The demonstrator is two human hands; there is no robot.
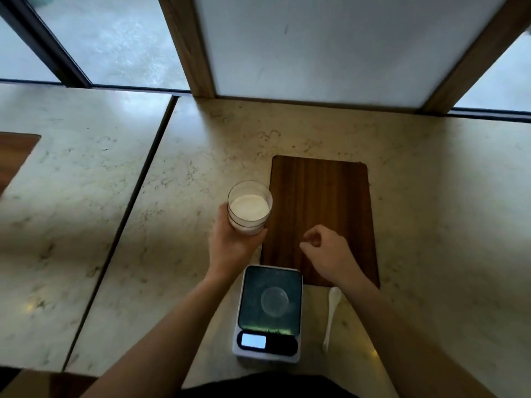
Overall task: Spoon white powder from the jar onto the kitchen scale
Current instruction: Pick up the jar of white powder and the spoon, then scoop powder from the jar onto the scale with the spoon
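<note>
A clear open jar (249,207) holds white powder and stands on the marble counter left of a wooden board. My left hand (231,244) wraps around its lower side. The kitchen scale (270,313) sits close in front of me, with a dark glass platform, a faint round mark at its centre and a lit display at its near edge. A white plastic spoon (332,314) lies on the counter just right of the scale. My right hand (326,254) hovers over the board with fingers loosely curled and nothing in it.
A dark wooden board (321,202) lies on the marble counter (172,196) behind the scale. A seam in the counter runs diagonally on the left. A wood-framed white panel (330,47) rises behind, with windows on both sides.
</note>
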